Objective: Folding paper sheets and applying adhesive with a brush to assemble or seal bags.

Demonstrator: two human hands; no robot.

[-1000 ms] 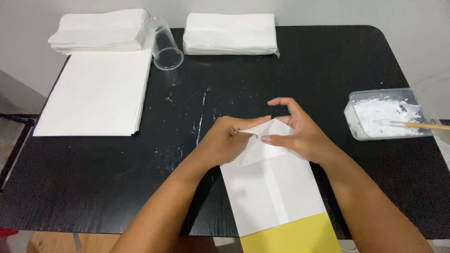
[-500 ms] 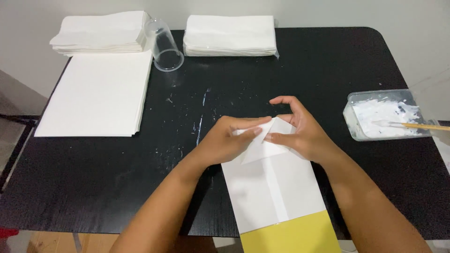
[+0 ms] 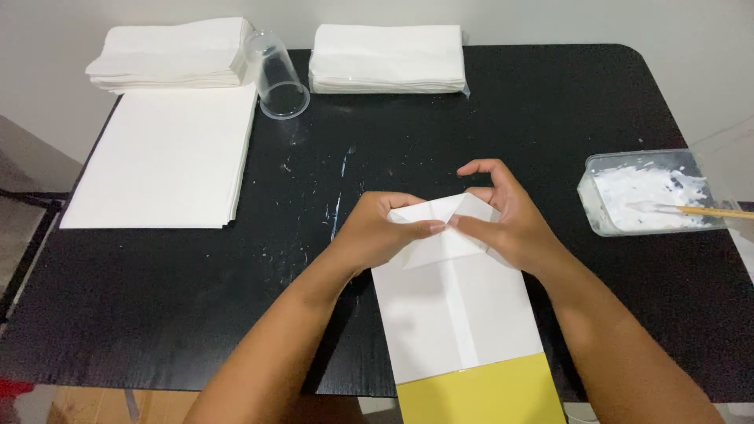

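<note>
A white paper piece (image 3: 455, 314) with a yellow lower band lies on the black table (image 3: 510, 118), its top end folded into a point. My left hand (image 3: 385, 235) presses on the left part of the folded top. My right hand (image 3: 506, 224) pinches the right flap, and its fingertips meet those of the left hand at the centre of the fold.
A stack of white sheets (image 3: 165, 157) lies at the left. Behind it sit a pile of folded white paper (image 3: 169, 55), a clear plastic cup (image 3: 276, 78) on its side and another white pile (image 3: 386, 56). A clear tub of white paste (image 3: 640, 192) with a brush (image 3: 707, 210) stands at the right.
Both hands stay on the folded top; the fingers have shifted slightly, pressing the flaps closer together at the centre.
</note>
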